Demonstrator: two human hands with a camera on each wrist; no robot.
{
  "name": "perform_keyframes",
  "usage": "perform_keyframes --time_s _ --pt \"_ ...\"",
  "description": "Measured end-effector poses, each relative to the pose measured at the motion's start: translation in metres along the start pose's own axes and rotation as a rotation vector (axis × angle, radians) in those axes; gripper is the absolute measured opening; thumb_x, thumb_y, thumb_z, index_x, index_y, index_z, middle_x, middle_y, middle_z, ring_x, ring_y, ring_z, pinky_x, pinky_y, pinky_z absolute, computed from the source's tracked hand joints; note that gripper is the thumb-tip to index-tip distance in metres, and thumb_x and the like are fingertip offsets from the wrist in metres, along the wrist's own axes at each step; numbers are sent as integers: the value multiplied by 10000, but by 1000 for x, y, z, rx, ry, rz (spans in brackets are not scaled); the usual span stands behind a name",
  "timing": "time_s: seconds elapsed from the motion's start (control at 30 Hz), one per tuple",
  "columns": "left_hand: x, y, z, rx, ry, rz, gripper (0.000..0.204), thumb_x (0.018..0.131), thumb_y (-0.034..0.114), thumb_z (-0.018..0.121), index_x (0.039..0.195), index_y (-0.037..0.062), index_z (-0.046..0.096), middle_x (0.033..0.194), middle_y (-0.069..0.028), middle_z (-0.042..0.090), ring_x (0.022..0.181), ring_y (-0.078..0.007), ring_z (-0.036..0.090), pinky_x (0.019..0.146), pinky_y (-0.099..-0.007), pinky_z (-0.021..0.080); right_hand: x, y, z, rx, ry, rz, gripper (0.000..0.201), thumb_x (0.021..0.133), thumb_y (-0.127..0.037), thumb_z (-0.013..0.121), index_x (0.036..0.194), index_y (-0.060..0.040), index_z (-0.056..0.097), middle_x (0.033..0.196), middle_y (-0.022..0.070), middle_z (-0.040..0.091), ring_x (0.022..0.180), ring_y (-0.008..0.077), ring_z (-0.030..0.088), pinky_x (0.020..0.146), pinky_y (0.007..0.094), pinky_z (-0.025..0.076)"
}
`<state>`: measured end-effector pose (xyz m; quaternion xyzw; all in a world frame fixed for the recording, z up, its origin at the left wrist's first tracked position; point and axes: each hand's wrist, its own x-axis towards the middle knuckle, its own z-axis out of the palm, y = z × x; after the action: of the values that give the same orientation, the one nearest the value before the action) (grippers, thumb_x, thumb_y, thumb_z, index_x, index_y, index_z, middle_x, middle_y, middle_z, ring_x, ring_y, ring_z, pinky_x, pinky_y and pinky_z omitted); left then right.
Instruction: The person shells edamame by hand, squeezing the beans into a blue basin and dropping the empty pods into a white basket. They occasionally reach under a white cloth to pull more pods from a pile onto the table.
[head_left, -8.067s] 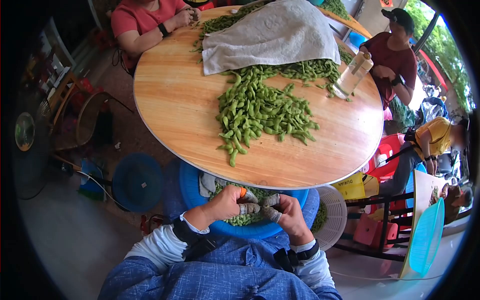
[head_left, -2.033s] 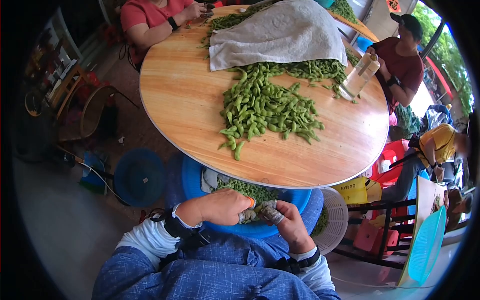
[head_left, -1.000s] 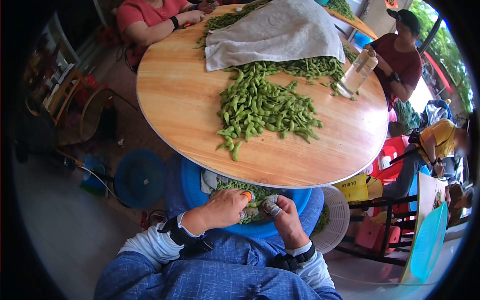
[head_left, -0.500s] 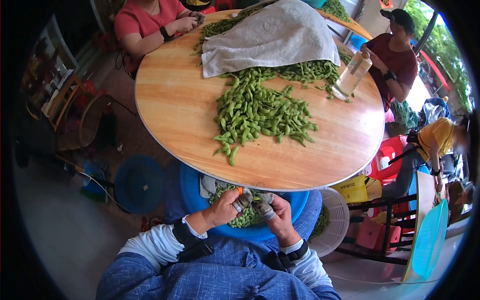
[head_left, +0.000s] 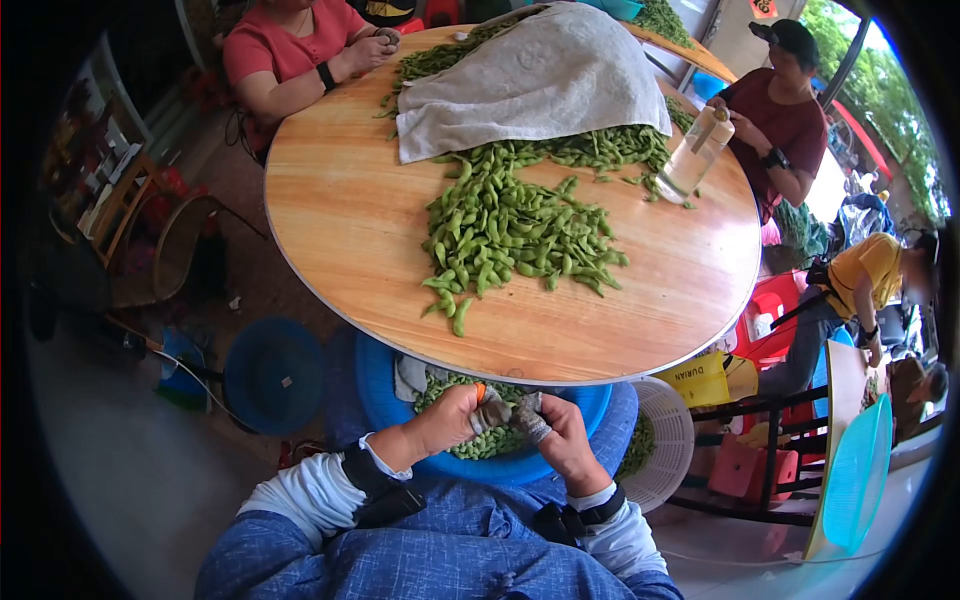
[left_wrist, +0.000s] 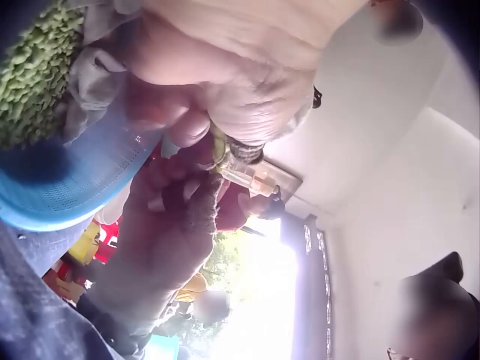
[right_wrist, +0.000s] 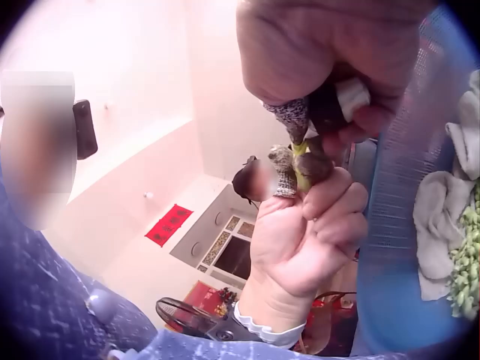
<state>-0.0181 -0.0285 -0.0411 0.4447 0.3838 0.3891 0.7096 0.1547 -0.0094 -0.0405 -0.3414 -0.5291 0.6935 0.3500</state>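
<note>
My left hand and right hand meet fingertip to fingertip over a blue basin in my lap. Grey knitted covers wrap the thumbs and some fingers, and an orange band circles one left finger. In the right wrist view, both hands pinch a green soybean pod between them; the fingertips hide much of it. Below them, shelled green beans lie in the basin beside a grey cloth. A heap of whole soybean pods lies on the round wooden table ahead.
A grey towel covers more pods, with a clear bottle near it. A white basket stands right of my knees, a second blue basin to the left. Two people sit across the table; another, in yellow, bends at the right.
A second ago the left hand lay turned over a pod, palm down; since then it has rolled thumb-up and drawn level with the right hand. The head view has shifted slightly.
</note>
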Motion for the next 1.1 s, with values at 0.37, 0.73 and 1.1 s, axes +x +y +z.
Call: perform_keyframes --time_s 0.37,0.73,1.1 --pt "-2 10 -17 -363 -269 -251 89 844 125 478 814 61 534 571 23 463 477 -52 392 430 -193 297 0 0 -13 301 -156 64 201 812 -167 560 936 -10 583 839 -16 589 746 50 508 670 194 401" --pt "-7 -3 -16 964 61 312 214 741 130 595 897 -13 560 751 -196 578 724 -318 580 652 -339 447 -2 -8 -4 251 -29 153 215 800 -126 564 989 -24 553 910 -7 583 791 56 517 692 191 404" --pt "-7 7 -12 1098 42 431 176 639 41 583 776 -28 497 670 -209 524 659 -375 531 587 -406 424 -1 -15 1 236 37 121 221 798 -122 564 993 -21 541 865 -23 565 717 40 477 614 179 366"
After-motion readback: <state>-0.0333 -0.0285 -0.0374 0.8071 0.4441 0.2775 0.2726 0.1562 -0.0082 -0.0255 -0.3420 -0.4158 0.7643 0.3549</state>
